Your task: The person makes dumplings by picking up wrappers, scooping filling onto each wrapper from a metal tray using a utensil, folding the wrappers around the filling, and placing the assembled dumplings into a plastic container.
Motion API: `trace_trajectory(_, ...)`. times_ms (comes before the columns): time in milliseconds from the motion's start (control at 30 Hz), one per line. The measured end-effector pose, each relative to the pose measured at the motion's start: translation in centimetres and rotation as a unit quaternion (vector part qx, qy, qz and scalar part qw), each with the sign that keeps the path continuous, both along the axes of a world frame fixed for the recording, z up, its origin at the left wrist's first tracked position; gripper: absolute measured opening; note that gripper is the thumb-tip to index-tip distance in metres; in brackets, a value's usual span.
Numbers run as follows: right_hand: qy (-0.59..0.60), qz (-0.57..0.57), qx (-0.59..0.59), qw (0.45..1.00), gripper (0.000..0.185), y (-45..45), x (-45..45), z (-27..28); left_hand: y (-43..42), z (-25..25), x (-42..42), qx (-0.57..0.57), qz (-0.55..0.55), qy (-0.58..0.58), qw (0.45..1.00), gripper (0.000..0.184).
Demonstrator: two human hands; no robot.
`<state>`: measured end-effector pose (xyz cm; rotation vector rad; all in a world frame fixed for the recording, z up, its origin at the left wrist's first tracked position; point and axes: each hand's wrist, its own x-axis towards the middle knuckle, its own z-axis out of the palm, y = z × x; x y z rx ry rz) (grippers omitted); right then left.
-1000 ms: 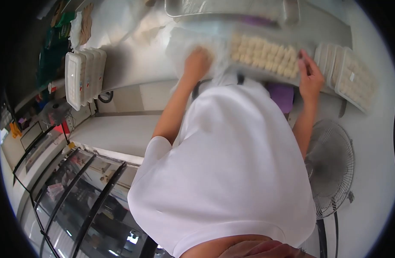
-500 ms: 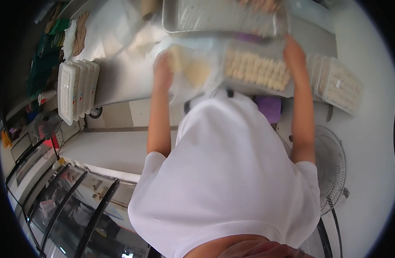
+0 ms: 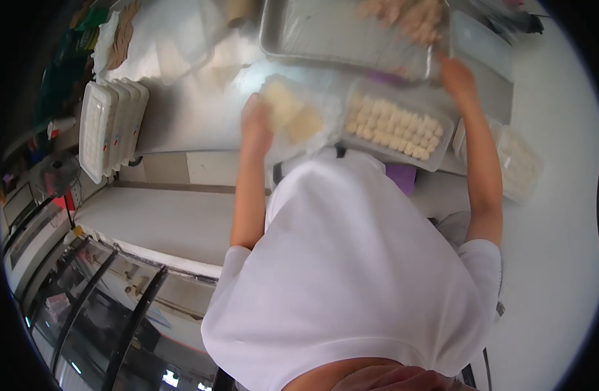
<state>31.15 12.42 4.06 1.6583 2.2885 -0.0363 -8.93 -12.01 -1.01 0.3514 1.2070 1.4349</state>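
My left hand (image 3: 256, 125) is closed at the edge of a pale yellow dough wrapper (image 3: 280, 104), blurred by motion. Beside it, a second layer of yellow wrappers (image 3: 307, 125) lies on clear plastic (image 3: 293, 148). My right hand (image 3: 458, 79) is at the right rim of a large metal tray (image 3: 345, 39), its fingers smeared, so I cannot see whether it holds anything. Pinkish minced filling (image 3: 420, 21) sits in the tray's far right corner. Between my hands, a clear plastic box (image 3: 441, 146) holds rows of small pale dumplings (image 3: 394, 127).
Stacked lidded boxes (image 3: 104, 133) stand at the table's left edge. More filled boxes (image 3: 517, 166) lie right of my right forearm, partly hidden. A brown roll (image 3: 239, 12) is at the back, and a pale blue lid-like sheet (image 3: 482, 45) lies right of the tray.
My right hand has moved outward to the right along the tray's rim. My left hand stays beside the wrappers. The whole view has shifted slightly, showing more of the tray and its filling.
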Motion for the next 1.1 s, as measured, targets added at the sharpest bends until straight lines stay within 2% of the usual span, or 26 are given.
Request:
trace_trajectory(67, 0.016, 0.019, -0.008, 1.0, 0.035, 0.1, 0.9, 0.5, 0.3, -2.0, -0.4, -0.047, 0.084, -0.082, 0.992, 0.022)
trace_trajectory(133, 0.033, 0.026, -0.009, 0.999, 0.038, 0.7, 0.6, 1.7, 1.2, -1.0, 0.0, -0.041, 0.067, -0.086, 0.993, 0.027)
trace_trajectory(233, 0.025, -0.052, 0.055, 0.997, 0.042, 1.3, 0.5, 2.0, 2.0, -0.6, 1.1, -0.016, 0.026, -0.099, 0.995, 0.035)
trace_trajectory(300, -0.036, -0.018, -0.035, 0.999, 0.042, 2.9, 0.7, -0.4, 2.8, -0.2, 1.0, 0.01, 0.002, -0.101, 0.995, 0.038)
trace_trajectory(333, -0.036, -0.022, -0.034, 0.999, 0.042, 3.4, 2.1, -1.9, 3.1, 0.4, 1.2, 0.005, 0.006, -0.106, 0.994, 0.038)
trace_trajectory(400, 0.108, 0.108, 0.039, 0.988, 0.038, 3.6, 4.5, -3.4, 3.2, 1.5, 1.3, 0.0, 0.018, -0.112, 0.994, 0.039)
trace_trajectory(433, 0.108, 0.111, 0.035, 0.987, 0.038, 3.5, 4.6, -3.1, 3.1, 2.1, 1.3, 0.005, 0.011, -0.103, 0.995, 0.039)
trace_trajectory(500, 0.116, 0.067, -0.109, 0.985, 0.032, 2.7, 4.9, -1.5, 2.9, 2.4, 1.1, 0.011, -0.001, -0.092, 0.996, 0.039)
trace_trajectory(533, 0.115, 0.066, -0.108, 0.985, 0.032, 2.3, 4.8, -1.0, 2.8, 2.1, 1.1, 0.0, 0.001, -0.086, 0.996, 0.039)
trace_trajectory(600, 0.145, 0.082, -0.186, 0.968, 0.028, 1.8, 4.6, -0.1, 2.6, 1.2, 1.2, -0.009, 0.001, -0.081, 0.997, 0.039)
trace_trajectory(633, 0.145, 0.082, -0.184, 0.969, 0.028, 1.7, 4.3, 0.3, 2.5, 0.4, 1.3, -0.026, 0.021, -0.107, 0.994, 0.04)
trace_trajectory(700, 0.231, 0.182, -0.149, 0.944, 0.027, 1.1, 3.2, 0.6, 2.5, -0.5, 1.5, -0.044, 0.038, -0.131, 0.99, 0.041)
trace_trajectory(767, 0.229, 0.172, -0.158, 0.945, 0.026, 0.9, 0.1, 1.7, 2.9, -1.0, 2.4, -0.089, 0.101, -0.221, 0.966, 0.044)
trace_trajectory(800, 0.227, 0.165, -0.17, 0.945, 0.026, 0.8, -1.1, 2.1, 3.2, -1.1, 2.8, -0.087, 0.098, -0.219, 0.967, 0.044)
trace_trajectory(867, 0.274, 0.203, -0.135, 0.93, 0.026, 1.6, -2.3, -0.9, 3.6, -1.1, 3.3, -0.079, 0.11, -0.279, 0.951, 0.042)
trace_trajectory(933, 0.32, 0.245, -0.1, 0.91, 0.026, 2.0, -4.4, -1.2, 4.2, -1.3, 3.6, -0.082, 0.096, -0.243, 0.962, 0.04)
trace_trajectory(1000, 0.371, 0.164, -0.28, 0.87, 0.028, 2.5, -6.2, -0.7, 4.5, -1.5, 3.7, -0.085, 0.093, -0.208, 0.97, 0.038)
trace_trajectory(1033, 0.372, 0.172, -0.281, 0.868, 0.028, 2.5, -6.5, -1.0, 4.7, -1.6, 3.7, -0.077, 0.097, -0.192, 0.974, 0.037)
trace_trajectory(1100, 0.402, 0.06, -0.363, 0.839, 0.029, 2.5, -6.9, -1.5, 5.2, -2.1, 3.5, -0.064, 0.114, -0.174, 0.976, 0.036)
